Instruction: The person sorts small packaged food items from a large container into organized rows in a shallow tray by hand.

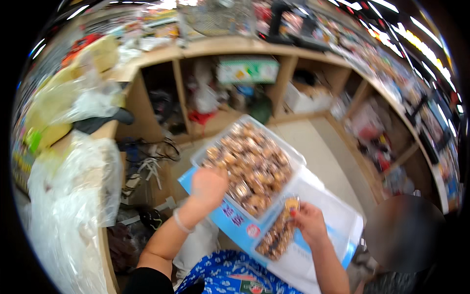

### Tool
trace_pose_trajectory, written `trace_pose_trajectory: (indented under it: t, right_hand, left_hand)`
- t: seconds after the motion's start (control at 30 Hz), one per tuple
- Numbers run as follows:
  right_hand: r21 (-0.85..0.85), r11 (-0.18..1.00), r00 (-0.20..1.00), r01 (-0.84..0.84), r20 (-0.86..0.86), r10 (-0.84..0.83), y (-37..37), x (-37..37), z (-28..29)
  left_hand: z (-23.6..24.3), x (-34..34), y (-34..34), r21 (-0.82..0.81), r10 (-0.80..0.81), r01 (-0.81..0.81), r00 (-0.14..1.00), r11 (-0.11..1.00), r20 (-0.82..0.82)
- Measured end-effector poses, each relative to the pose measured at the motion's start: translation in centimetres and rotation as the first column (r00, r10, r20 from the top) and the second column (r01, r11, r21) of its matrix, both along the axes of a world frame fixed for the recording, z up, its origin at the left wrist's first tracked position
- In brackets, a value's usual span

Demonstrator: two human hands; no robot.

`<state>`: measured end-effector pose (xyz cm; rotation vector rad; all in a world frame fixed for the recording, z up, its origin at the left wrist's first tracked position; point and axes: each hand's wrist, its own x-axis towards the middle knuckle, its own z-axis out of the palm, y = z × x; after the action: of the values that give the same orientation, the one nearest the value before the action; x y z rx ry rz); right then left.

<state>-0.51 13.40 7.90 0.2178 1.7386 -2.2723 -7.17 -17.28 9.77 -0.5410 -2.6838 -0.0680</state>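
A clear plastic tub [297,156] full of small brown snacks [249,161] in shiny wrappers stands on a blue and white carton [196,183]. My left hand [210,186] reaches over the tub's left side and touches the heap; its fingers are hidden and blurred. Between the fingertips of my right hand [311,223] is a small wrapped snack [292,204] with a spot of red. Just below it, a narrow group of similar wrapped pieces [275,240] lies on the carton, next to the tub's near corner.
A curved wooden counter with open shelves [289,85] surrounds me. Clear plastic sheeting [73,196] covers its left side. Cables [159,152] hang at the left. A white box [308,98] and a green patterned carton [247,71] sit in the shelves.
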Motion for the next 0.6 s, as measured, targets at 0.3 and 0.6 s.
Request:
trace_pose_trajectory:
  t: [0.3,0.6]
  right_hand:
    - [-0.111,0.959,0.964,0.262,0.070,-0.255,4.3,5.4,-0.1]
    - [-0.047,0.771,0.767,0.635,-0.089,-0.636,1.8,11.9,-1.0]
  left_hand:
    - [-2.0,5.8,11.8,0.873,-0.797,-0.486,0.519,0.023,0.310]
    - [-4.1,7.2,13.4,0.512,-0.959,-0.819,0.280,-0.260,-0.038]
